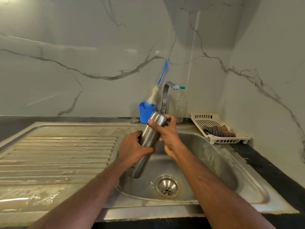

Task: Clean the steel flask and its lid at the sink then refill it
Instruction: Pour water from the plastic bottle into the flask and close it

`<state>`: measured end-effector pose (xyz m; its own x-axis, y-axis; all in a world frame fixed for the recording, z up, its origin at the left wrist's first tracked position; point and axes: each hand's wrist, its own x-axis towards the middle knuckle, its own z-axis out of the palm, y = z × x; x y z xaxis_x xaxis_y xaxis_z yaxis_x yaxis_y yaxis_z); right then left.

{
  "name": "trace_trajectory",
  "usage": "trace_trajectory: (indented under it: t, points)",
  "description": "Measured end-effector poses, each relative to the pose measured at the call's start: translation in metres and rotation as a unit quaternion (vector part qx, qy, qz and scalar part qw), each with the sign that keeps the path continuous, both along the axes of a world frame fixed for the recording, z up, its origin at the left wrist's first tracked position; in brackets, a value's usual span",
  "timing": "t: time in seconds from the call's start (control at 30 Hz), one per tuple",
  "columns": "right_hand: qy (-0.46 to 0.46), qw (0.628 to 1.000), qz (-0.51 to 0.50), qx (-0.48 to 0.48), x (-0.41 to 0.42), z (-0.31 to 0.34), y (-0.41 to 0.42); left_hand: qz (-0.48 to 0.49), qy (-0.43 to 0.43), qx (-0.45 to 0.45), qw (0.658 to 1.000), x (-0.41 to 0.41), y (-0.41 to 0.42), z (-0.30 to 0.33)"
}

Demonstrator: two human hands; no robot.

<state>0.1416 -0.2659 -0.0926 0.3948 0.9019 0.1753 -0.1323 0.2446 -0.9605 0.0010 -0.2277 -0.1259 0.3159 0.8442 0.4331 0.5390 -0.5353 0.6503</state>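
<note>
Head view: left hand (132,146) and right hand (166,134) both clamped around tilted steel flask (148,139).

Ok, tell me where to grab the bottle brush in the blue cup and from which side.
Grip the bottle brush by its blue handle, which sticks up out of the blue cup and leans right toward the tap. Its bristle end sits down at the cup, so come from above and the left, clear of the tap, probably pinching the flat handle.
</note>
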Motion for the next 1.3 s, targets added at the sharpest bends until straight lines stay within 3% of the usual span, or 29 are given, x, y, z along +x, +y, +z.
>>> trace_trajectory:
  t: [0.1,0.17,0.33,0.4,0.53,0.6,0.7,0.8,0.97,1.13,1.3]
  points:
    - [0.068,0.99,0.12,0.017,0.018,0.002,-0.004,-0.025,-0.034,-0.031,0.999,0.0,0.001,-0.001]
    - [0.081,0.986,0.14,0.043,0.025,0.003,-0.006,-0.022,-0.036,-0.036,0.998,0.002,0.001,-0.002]
    - [-0.007,0.996,-0.069,0.049,0.006,0.002,-0.003,-0.005,-0.002,0.001,1.0,0.005,-0.003,0.0]
    - [-0.02,0.996,-0.08,0.038,-0.001,0.003,-0.001,-0.015,0.001,0.0,1.0,0.003,-0.003,0.003]
    - [0.06,0.986,0.139,0.074,0.016,0.007,-0.008,-0.114,-0.046,-0.115,0.986,-0.012,0.006,0.006]
    - [0.061,0.975,0.201,0.075,0.026,0.009,-0.012,-0.148,-0.06,-0.143,0.977,-0.015,0.006,0.005]
    - [-0.006,0.996,0.062,0.055,0.016,0.01,-0.011,-0.111,-0.059,-0.11,0.986,-0.007,0.003,0.003]
    - [-0.03,0.996,-0.078,0.037,0.003,0.009,-0.007,-0.062,-0.024,-0.061,0.996,0.0,0.003,0.002]
    - [0.057,0.991,0.122,0.013,0.022,0.015,-0.013,-0.07,-0.061,-0.084,0.992,-0.005,0.004,0.003]
    - [0.022,0.996,0.072,0.04,0.027,0.013,-0.015,-0.104,-0.097,-0.112,0.984,-0.008,0.005,0.007]
    - [0.02,0.966,0.242,0.088,0.036,0.014,-0.02,-0.234,-0.102,-0.171,0.952,-0.021,-0.002,0.015]
